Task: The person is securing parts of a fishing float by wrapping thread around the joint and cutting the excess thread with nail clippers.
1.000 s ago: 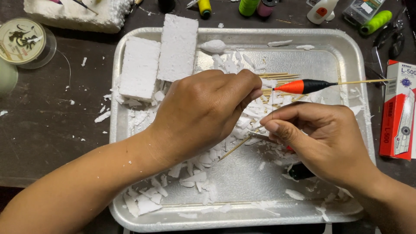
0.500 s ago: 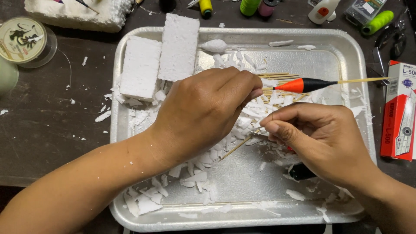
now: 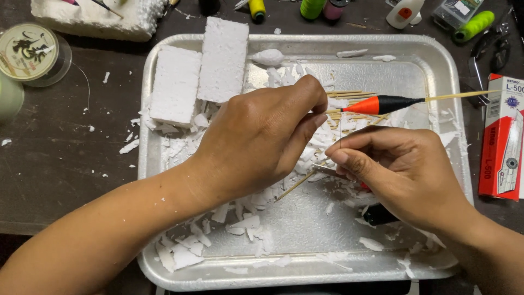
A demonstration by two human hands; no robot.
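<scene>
A thin wooden stick (image 3: 297,184) was pinched by the left hand (image 3: 262,142) over the metal tray (image 3: 164,262). A small knife (image 3: 327,171) was gripped tight in the right hand (image 3: 404,175), its blade touching the stick among white foam bits (image 3: 245,224).

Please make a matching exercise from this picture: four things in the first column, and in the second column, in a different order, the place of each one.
Things:
1. foam blocks
2. orange and black float
3. red and white box
4. round line spool

Places:
A. on the dark table, right of the tray
B. upper left corner of the metal tray
C. on the table, far left, outside the tray
D. in the tray, above the right hand

Pairs: 1-B, 2-D, 3-A, 4-C
</scene>
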